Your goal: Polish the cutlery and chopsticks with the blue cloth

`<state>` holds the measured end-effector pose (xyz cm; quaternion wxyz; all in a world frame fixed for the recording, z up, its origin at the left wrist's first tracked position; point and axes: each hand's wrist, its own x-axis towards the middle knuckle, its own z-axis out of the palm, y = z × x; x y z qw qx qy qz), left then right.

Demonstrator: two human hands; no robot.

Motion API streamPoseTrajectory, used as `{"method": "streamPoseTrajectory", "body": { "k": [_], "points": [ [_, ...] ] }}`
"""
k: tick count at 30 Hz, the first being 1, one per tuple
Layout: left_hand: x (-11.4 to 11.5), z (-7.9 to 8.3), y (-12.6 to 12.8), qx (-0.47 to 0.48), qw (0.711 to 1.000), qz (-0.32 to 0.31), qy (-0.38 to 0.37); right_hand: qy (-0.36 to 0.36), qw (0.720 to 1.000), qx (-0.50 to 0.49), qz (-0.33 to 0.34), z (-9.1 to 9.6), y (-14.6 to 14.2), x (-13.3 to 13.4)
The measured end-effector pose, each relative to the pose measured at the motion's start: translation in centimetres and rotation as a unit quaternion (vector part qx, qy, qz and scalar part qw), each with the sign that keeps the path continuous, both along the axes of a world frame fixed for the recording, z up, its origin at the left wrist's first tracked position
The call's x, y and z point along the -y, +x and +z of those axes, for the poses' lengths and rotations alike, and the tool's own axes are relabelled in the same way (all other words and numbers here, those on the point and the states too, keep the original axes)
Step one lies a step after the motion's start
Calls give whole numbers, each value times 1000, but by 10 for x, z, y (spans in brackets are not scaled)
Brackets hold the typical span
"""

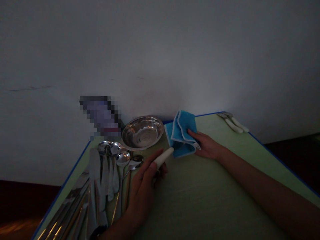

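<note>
Left hand [147, 180] and right hand [206, 145] are held apart, clamped on a white handle [164, 158] and a blue cloth [186, 125] respectively. Spoons [123, 158] are laid beside a metal bowl [143, 135].

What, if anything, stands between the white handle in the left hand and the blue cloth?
Nothing visible: the white handle in the left hand points toward the blue cloth, which the right hand holds. The metal bowl lies farther back, off that path.
</note>
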<state>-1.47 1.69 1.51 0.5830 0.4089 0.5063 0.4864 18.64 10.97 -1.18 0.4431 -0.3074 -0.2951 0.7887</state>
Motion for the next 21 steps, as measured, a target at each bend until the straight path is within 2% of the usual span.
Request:
{"method": "streamPoseTrajectory", "body": {
  "k": [6, 9, 15, 21],
  "points": [
    [-2, -2, -1, -15, 1000, 17, 20, -14, 998, -57, -19, 8, 1, 0],
    [-3, -2, 1, -36, 999, 26, 17, -10, 998, -65, 1, 8, 2, 0],
    [-2, -6, 1, -159, 982, -79, 68, 16, 999, -26, 25, -1, 0, 0],
    [-1, -10, -2, -230, 964, -93, 97, 24, 999, -22, 25, -5, -1, -3]
  ]
}}
